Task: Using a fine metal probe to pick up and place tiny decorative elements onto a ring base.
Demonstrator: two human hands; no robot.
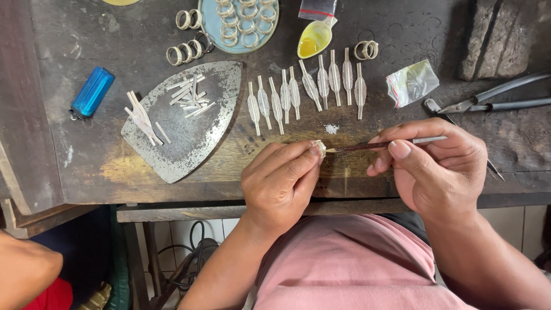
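Observation:
My left hand (281,178) pinches a small silver ring (320,148) between thumb and fingertips over the front part of a dark wooden bench (402,34). My right hand (436,163) grips thin tweezers (379,145), whose tip touches the ring. A tiny pile of white powder (331,128) lies just beyond the ring. A row of several leaf-shaped silver pieces (307,89) is laid out further back.
An iron-shaped metal plate (189,138) with silver strips (189,95) sits at left, beside a blue lighter (92,92). Rings fill a blue dish (239,23); more rings (185,51) lie loose. A yellow spoon (314,39), a plastic bag (412,82) and pliers (499,97) lie right.

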